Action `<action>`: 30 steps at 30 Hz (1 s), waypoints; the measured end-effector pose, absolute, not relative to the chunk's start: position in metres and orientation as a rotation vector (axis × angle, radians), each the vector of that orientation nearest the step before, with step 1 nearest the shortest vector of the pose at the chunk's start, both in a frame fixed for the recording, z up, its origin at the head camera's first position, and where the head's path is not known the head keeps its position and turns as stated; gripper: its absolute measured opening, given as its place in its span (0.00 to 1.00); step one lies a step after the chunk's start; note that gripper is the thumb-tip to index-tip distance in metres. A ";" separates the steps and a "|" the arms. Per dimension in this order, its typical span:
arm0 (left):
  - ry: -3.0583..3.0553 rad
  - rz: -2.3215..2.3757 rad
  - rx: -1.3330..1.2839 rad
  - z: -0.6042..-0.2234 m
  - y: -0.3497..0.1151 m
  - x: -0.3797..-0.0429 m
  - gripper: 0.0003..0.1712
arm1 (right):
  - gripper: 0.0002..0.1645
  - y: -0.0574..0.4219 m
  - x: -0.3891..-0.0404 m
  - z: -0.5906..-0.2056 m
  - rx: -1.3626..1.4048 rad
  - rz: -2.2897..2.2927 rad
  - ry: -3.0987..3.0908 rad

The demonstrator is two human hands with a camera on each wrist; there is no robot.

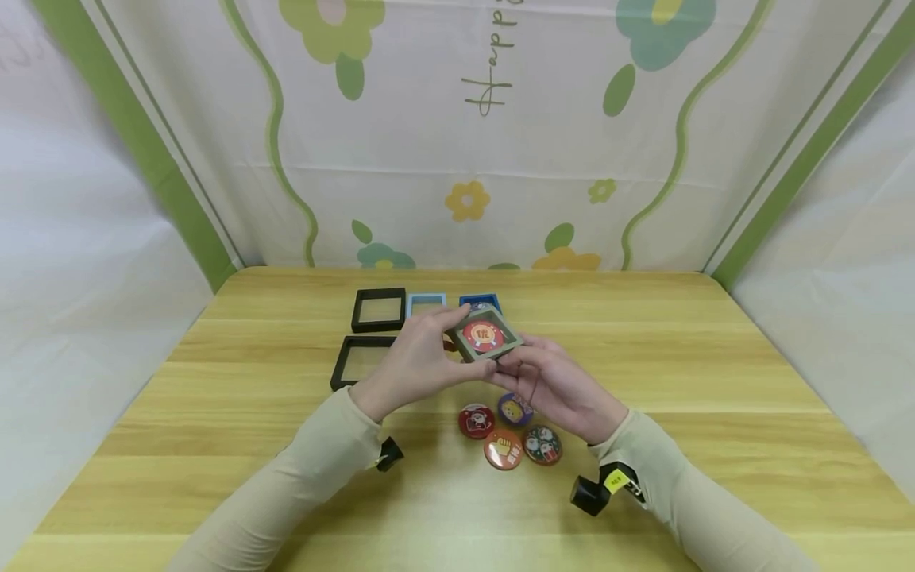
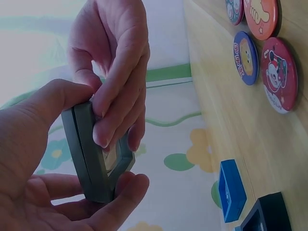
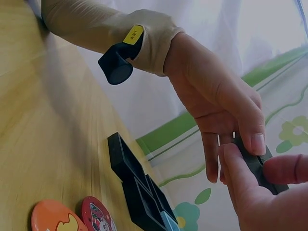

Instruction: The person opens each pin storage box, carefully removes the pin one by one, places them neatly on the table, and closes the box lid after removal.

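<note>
Both hands hold a dark grey-green square display frame [image 1: 488, 335], raised above the table, with a red round badge [image 1: 483, 336] showing in its window. My left hand [image 1: 422, 353] grips it by opposite edges, thumb on the near edge and fingers at the far one. At the near right corner, my right hand [image 1: 554, 385] pinches the frame between thumb and fingers. In the left wrist view, the right fingers [image 2: 113, 120] lie across the frame's face, partly covering it. The right wrist view shows only a dark edge of the frame [image 3: 250, 161] between the hands.
Below the hands lie a red badge [image 1: 476, 421], a purple badge [image 1: 515, 410], an orange badge [image 1: 503, 450] and a dark green badge [image 1: 542, 445]. Farther back are black frames [image 1: 379, 327], a light blue frame [image 1: 426, 296] and a blue frame [image 1: 493, 299]. A patterned cloth [image 1: 429, 135] hangs behind.
</note>
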State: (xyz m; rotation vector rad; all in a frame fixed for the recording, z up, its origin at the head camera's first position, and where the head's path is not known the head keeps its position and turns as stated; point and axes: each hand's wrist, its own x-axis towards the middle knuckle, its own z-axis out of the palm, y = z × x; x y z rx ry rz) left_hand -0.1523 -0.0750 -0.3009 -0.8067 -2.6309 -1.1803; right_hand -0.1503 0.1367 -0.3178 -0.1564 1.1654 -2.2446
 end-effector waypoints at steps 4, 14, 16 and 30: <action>-2.627 -1.175 -0.808 -0.300 -0.075 -0.153 0.46 | 0.33 0.136 -0.151 -0.316 -0.146 -2.245 1.163; -2.647 -1.167 -0.803 -0.301 -0.075 -0.152 0.46 | 0.34 0.136 -0.152 -0.315 -0.133 -2.239 1.140; -2.654 -1.167 -0.794 -0.301 -0.075 -0.152 0.46 | 0.34 0.136 -0.152 -0.316 -0.131 -2.234 1.137; -2.596 -1.227 -0.800 -0.303 -0.074 -0.152 0.44 | 0.34 0.136 -0.149 -0.315 -0.143 -2.240 1.210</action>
